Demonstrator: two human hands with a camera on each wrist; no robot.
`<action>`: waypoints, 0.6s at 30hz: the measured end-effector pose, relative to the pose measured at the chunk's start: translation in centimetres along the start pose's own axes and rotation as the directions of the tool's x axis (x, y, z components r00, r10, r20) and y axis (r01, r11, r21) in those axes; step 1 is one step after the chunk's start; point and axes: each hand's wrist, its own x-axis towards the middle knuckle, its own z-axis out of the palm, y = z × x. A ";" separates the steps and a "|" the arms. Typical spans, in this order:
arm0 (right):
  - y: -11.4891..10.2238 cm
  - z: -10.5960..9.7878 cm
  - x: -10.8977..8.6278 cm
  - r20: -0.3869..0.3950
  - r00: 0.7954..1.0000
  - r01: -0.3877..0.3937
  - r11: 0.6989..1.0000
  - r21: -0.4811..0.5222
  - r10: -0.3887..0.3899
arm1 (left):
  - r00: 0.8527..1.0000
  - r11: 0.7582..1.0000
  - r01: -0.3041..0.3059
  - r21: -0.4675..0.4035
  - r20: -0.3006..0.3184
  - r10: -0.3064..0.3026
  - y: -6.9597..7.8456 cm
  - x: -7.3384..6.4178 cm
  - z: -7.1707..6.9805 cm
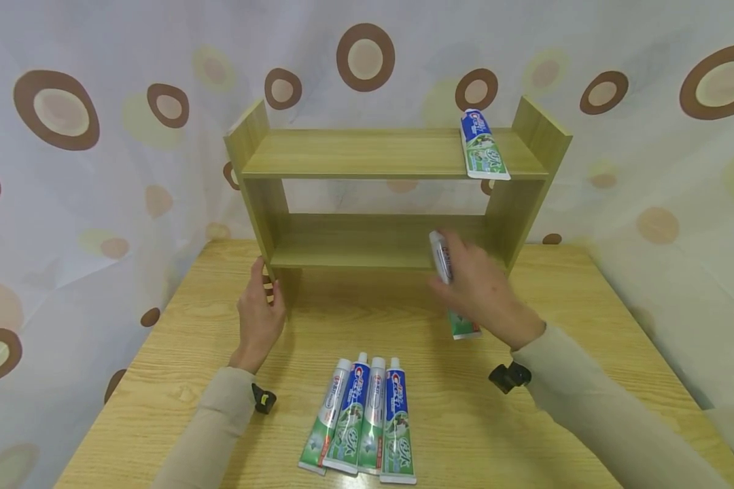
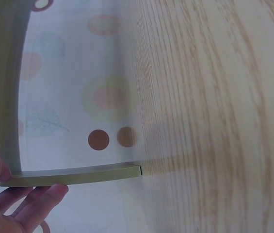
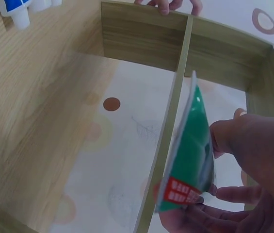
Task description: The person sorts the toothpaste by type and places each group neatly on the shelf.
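My right hand (image 1: 482, 285) grips a silver and green toothpaste tube (image 1: 442, 258) in front of the lower board at its right part. The cap end points up toward the board and the flat green end hangs below my palm. In the right wrist view, that green crimped end (image 3: 187, 145) faces the camera, beside the board's edge. My left hand (image 1: 261, 319) holds the left side panel of the wooden shelf (image 1: 355, 153) low down. The left wrist view shows my thumb on one face of the panel (image 2: 93, 174) and my fingers on the other.
On the upper board, at the right, lies a blue and green toothpaste tube (image 1: 484, 146), its flat end at the front edge. Several more tubes (image 1: 397, 421) lie side by side on the wooden table (image 1: 189, 326) near me, caps toward the shelf. A dotted wall covering (image 1: 428, 54) stands behind.
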 end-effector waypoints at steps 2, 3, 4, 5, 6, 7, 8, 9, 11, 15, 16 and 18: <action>0.2 -0.2 0.3 0.004 1.000 -0.016 1.000 0.004 0.016 | 1.000 1.000 -0.003 0.001 -0.003 0.003 0.0 0.0 0.0; 0.3 -0.2 0.5 0.007 1.000 -0.024 1.000 0.004 0.024 | 1.000 1.000 -0.004 0.000 -0.004 0.004 0.0 0.0 0.0; 0.3 -0.3 0.7 0.010 0.999 -0.034 0.999 0.004 0.034 | 1.000 1.000 -0.004 -0.001 -0.006 0.004 0.0 0.1 0.0; 0.4 -0.4 0.9 0.014 0.999 -0.042 0.999 0.002 0.042 | 1.000 1.000 -0.005 -0.003 -0.007 0.005 0.0 0.1 0.0; 0.5 -0.4 1.0 0.017 0.999 -0.050 0.999 -0.004 0.050 | 1.000 1.000 -0.005 -0.003 -0.008 0.005 0.0 0.1 0.0; 0.5 -0.5 1.2 0.021 0.998 -0.057 0.998 -0.009 0.057 | 1.000 1.000 -0.006 -0.003 -0.008 0.006 0.0 0.2 0.0; 0.6 -0.5 1.3 0.024 0.998 -0.062 0.998 -0.018 0.062 | 1.000 1.000 -0.004 -0.003 -0.007 0.004 0.0 0.1 0.0; 0.7 -0.5 1.5 0.027 0.997 -0.067 0.998 -0.020 0.067 | 1.000 1.000 -0.003 -0.001 -0.005 0.003 0.0 0.1 0.0; 0.8 -0.5 1.7 0.035 0.996 -0.075 0.997 -0.026 0.076 | 1.000 1.000 0.004 0.001 0.000 -0.004 0.0 0.1 -0.1; 1.2 -0.4 2.2 0.047 0.994 -0.095 0.995 -0.022 0.096 | 1.000 1.000 0.011 0.002 0.009 -0.011 0.1 0.0 -0.2; 1.3 -0.4 2.3 0.048 0.994 -0.100 0.995 -0.023 0.101 | 1.000 1.000 0.010 0.001 0.010 -0.010 0.0 0.0 -0.1; 1.5 -0.3 2.6 0.048 0.993 -0.106 0.994 -0.021 0.107 | 1.000 1.000 0.009 0.000 0.011 -0.009 0.0 0.0 -0.1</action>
